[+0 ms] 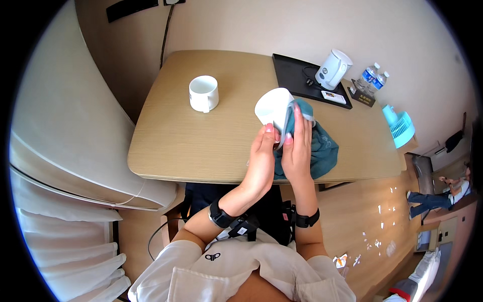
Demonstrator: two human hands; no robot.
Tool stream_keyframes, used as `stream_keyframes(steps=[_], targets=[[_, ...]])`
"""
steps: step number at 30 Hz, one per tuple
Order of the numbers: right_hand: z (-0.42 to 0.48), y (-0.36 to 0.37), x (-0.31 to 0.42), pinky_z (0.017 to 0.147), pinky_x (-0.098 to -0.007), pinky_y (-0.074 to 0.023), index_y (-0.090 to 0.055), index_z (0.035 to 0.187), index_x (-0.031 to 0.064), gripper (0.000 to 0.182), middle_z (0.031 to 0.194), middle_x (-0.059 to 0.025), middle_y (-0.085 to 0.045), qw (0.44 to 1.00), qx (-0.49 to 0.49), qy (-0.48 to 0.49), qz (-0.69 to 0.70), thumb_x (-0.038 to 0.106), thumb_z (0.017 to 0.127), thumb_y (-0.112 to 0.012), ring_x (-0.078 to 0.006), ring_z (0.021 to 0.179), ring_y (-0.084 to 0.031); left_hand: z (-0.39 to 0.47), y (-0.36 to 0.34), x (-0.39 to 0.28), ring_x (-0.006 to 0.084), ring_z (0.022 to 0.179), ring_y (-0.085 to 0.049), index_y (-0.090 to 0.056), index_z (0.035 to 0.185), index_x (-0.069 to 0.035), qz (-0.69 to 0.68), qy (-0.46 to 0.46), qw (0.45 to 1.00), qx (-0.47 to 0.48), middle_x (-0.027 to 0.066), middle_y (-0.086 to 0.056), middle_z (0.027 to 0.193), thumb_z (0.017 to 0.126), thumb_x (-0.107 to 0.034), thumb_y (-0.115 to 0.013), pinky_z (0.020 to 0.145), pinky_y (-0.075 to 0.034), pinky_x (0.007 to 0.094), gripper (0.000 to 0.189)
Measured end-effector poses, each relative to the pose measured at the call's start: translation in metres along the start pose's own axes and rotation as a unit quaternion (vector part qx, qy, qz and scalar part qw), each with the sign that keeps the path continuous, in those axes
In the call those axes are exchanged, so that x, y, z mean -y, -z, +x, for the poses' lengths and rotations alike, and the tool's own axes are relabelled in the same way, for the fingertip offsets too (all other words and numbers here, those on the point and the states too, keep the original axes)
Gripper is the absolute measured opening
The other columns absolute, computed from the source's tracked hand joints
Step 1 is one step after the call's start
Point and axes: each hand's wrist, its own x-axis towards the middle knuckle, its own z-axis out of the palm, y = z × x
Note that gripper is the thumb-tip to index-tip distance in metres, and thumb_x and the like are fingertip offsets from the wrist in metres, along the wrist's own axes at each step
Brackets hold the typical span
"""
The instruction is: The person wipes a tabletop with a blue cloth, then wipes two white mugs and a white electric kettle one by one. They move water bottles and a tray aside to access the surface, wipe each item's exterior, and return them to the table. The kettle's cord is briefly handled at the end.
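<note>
A white mug (272, 107) is tilted above the wooden table (181, 151), its mouth towards the upper left. My left hand (264, 147) grips it low down, around the handle side, with the thumb on top. Against the mug's right side my right hand (299, 151) presses a teal cloth (323, 153) with a pale edge, fingers stretched out flat along it. The rest of the cloth hangs down onto the table by my right wrist. A second white mug (203, 94) stands upright to the left, its handle facing me.
At the back right a black tray (290, 75) holds a white electric kettle (334, 70) with its cord and a small white packet (333, 97). Two water bottles (371, 81) and a light-blue fan (400, 126) stand further right. Paper scraps (377, 243) litter the floor near another person (437, 198).
</note>
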Motion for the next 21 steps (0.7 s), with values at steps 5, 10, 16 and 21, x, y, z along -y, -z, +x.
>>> stream_keyframes(steps=[5,10,16,21], targets=[[0.01,0.001,0.001,0.101,-0.0428,-0.0259,-0.026,0.134,-0.0038,0.048,0.132,-0.0228,-0.034,0.996,-0.021,-0.071,0.051,0.017,0.091,-0.038,-0.0385,0.119,-0.035,-0.001,0.004,0.003,0.0097,0.08,-0.038,-0.048,0.085,-0.008,0.065,-0.035,0.997,0.036,-0.0015,-0.042,0.081,0.097,-0.027,-0.037,0.078,-0.032,0.0235,0.025],[-0.015,-0.016,0.0,0.103,-0.0473,-0.0201,-0.022,0.135,-0.0059,0.054,0.136,-0.0249,-0.028,0.997,-0.076,-0.01,0.021,0.015,0.09,-0.043,-0.0416,0.124,-0.028,-0.003,0.006,0.014,0.0091,0.081,-0.038,-0.049,0.088,-0.007,0.169,-0.091,0.981,0.04,-0.0014,-0.042,0.081,0.097,-0.03,-0.037,0.079,-0.031,0.0227,0.027],[-0.006,-0.002,0.0,0.1,-0.0434,-0.0265,-0.027,0.134,-0.004,0.047,0.132,-0.023,-0.035,0.992,-0.103,-0.046,0.06,0.019,0.093,-0.035,-0.0383,0.12,-0.035,-0.006,0.008,0.019,0.0107,0.082,-0.037,-0.047,0.087,-0.005,0.289,-0.127,0.946,0.074,0.0004,-0.04,0.084,0.097,-0.03,-0.035,0.079,-0.031,0.0225,0.029],[0.002,0.009,0.003,0.096,-0.0343,-0.0338,-0.041,0.127,-0.0015,0.04,0.124,-0.0183,-0.047,0.951,-0.155,-0.166,0.211,0.02,0.095,-0.027,-0.0286,0.113,-0.047,-0.018,0.0,0.013,0.0112,0.08,-0.036,-0.044,0.084,-0.004,0.327,-0.124,0.931,0.102,0.0015,-0.038,0.084,0.097,-0.029,-0.034,0.077,-0.031,0.0226,0.029]])
